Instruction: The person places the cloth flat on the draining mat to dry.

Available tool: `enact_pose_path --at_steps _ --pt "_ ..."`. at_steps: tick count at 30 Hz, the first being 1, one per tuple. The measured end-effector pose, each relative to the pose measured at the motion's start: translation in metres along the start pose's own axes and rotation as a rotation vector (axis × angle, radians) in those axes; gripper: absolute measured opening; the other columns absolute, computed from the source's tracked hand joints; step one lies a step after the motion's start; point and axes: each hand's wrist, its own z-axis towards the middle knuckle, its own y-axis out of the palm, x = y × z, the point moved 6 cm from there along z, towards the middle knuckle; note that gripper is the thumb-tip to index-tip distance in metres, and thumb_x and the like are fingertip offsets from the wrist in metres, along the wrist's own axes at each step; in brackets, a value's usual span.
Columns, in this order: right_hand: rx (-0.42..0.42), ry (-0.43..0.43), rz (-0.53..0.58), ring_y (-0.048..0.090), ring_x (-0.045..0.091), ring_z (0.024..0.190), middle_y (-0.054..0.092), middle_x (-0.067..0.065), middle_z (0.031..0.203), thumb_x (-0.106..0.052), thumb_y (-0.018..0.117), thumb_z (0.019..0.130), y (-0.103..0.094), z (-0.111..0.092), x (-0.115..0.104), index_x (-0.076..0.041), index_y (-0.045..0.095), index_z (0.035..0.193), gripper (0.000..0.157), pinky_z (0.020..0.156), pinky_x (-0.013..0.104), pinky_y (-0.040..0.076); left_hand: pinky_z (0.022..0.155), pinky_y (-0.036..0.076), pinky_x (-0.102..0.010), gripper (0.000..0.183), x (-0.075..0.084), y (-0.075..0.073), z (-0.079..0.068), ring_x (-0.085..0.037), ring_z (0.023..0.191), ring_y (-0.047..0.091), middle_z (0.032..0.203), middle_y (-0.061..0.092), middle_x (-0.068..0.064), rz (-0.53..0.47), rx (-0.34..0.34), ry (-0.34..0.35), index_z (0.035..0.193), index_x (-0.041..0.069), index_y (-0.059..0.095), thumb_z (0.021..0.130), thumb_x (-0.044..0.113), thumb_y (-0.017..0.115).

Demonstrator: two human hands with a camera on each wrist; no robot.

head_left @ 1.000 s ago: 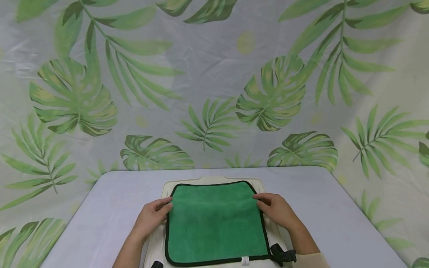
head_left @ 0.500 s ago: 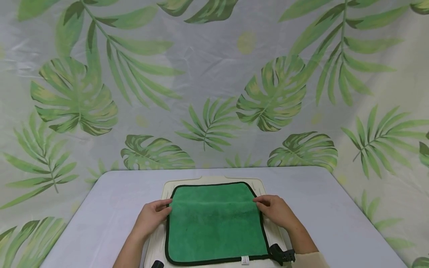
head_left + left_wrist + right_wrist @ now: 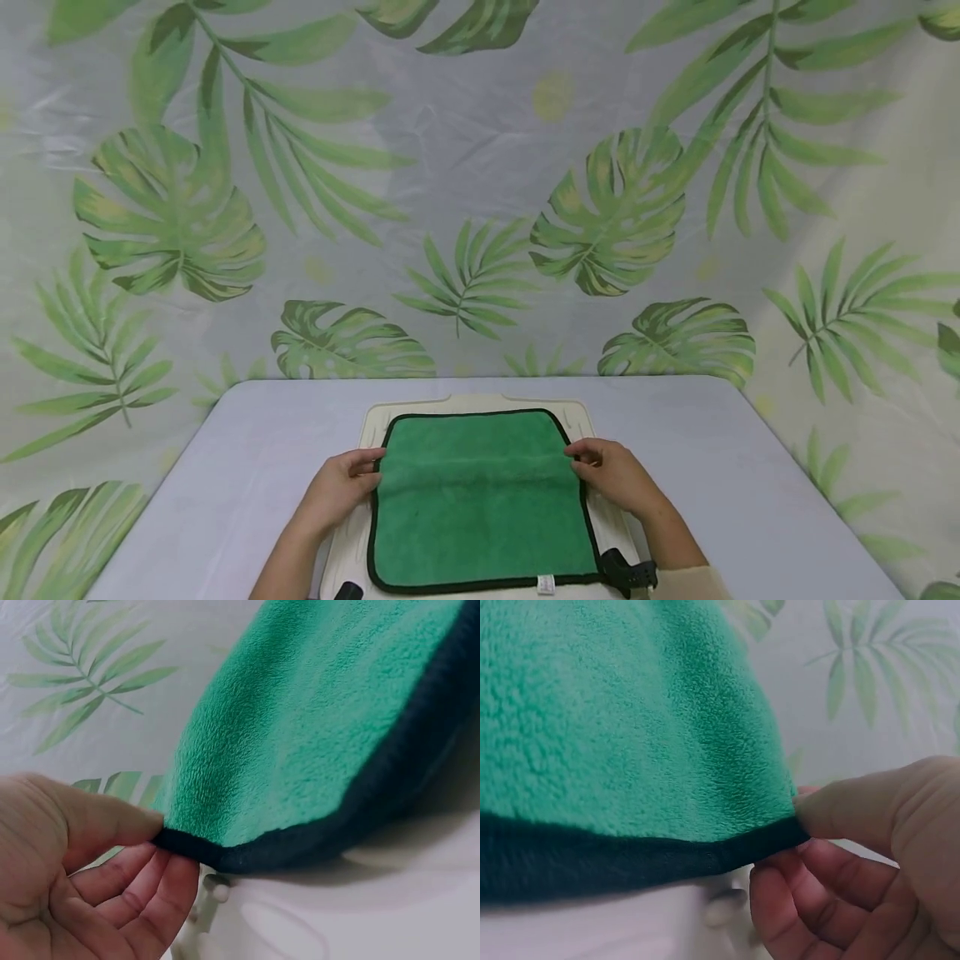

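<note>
A green plush towel [image 3: 480,517] with a black border lies over a cream board [image 3: 412,407], a small white tag [image 3: 546,584] at its near edge. My left hand [image 3: 339,492] pinches the towel's left border between thumb and fingers, as the left wrist view shows with the hand [image 3: 97,877] close up. On the opposite side my right hand [image 3: 617,477] pinches the right border; in the right wrist view the thumb lies on top and the fingers [image 3: 780,907] underneath. Between the hands a raised ridge crosses the towel. Most of the board is hidden beneath it.
The white table [image 3: 697,442] reaches out on both sides of the board and behind it. A leaf-printed curtain [image 3: 480,167] hangs beyond the table. A black strap device [image 3: 633,573] sits on the right wrist.
Both hands have shifted slightly toward the near side while holding the towel's sides. The ridge across the towel has become more marked and sits a little nearer.
</note>
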Motion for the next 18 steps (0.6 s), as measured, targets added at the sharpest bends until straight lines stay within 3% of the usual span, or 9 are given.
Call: enact_pose_path --at_steps 4,10,14,18 --pt "-0.019 0.003 0.044 0.067 0.022 0.101 0.071 0.011 0.120 -0.015 0.063 0.101 0.005 0.001 -0.001 -0.010 0.072 0.121 0.023 0.075 0.034 0.054 0.086 0.061 -0.039 0.042 -0.002 -0.001 0.001 -0.028 0.114 0.067 0.127 0.069 -0.017 -0.012 -0.012 0.008 0.137 0.003 0.063 0.097 0.012 0.067" --pt "-0.019 -0.018 0.055 0.060 0.039 0.128 0.067 0.016 0.133 -0.020 0.060 0.104 0.011 0.010 0.000 -0.010 0.070 0.126 0.027 0.098 0.049 0.054 0.088 0.061 -0.042 0.044 -0.006 0.004 0.013 -0.029 0.110 0.071 0.130 0.068 -0.022 -0.096 -0.055 0.010 0.141 0.001 0.058 0.102 0.022 0.061" --pt "-0.020 -0.069 0.049 0.053 0.045 0.134 0.064 0.020 0.138 -0.020 0.058 0.105 0.011 0.020 -0.007 -0.006 0.067 0.130 0.030 0.105 0.057 0.049 0.096 0.058 -0.047 0.044 -0.003 0.007 0.026 -0.037 0.126 0.063 0.141 0.060 -0.025 -0.079 -0.088 0.013 0.142 0.003 0.057 0.105 0.025 0.058" --pt "-0.021 -0.097 0.042 0.051 0.046 0.136 0.061 0.023 0.141 -0.019 0.056 0.105 0.009 0.028 -0.011 -0.004 0.066 0.133 0.032 0.106 0.057 0.049 0.105 0.053 -0.051 0.043 0.003 0.006 0.035 -0.042 0.138 0.051 0.149 0.054 -0.022 -0.054 -0.075 0.023 0.142 0.005 0.059 0.105 0.027 0.056"
